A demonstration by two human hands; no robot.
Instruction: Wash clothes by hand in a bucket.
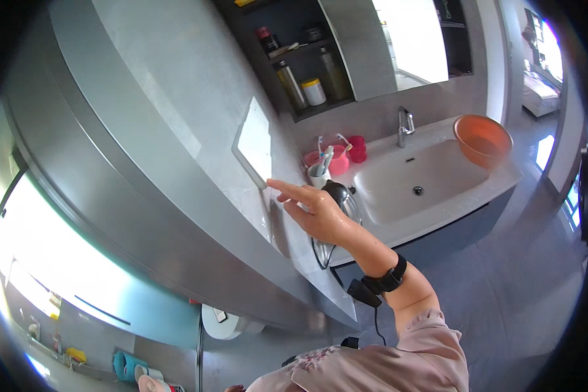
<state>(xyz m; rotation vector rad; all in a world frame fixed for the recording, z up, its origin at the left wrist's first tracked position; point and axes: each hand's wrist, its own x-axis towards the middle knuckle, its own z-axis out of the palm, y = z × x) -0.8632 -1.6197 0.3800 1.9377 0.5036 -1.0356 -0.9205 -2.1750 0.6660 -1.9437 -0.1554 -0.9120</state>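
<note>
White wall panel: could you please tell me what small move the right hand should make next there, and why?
I would probably ease the right hand's leading fingertip gently onto the face of the white wall panel: the right hand looks empty, its fingers point that way, and that fingertip appears beside the lower edge, though contact cannot be told.

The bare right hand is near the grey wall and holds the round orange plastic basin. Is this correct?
The holding part is wrong: the head view shows the basin at the right end of the pale rectangular sink. The right hand is indeed near the wall.
</note>
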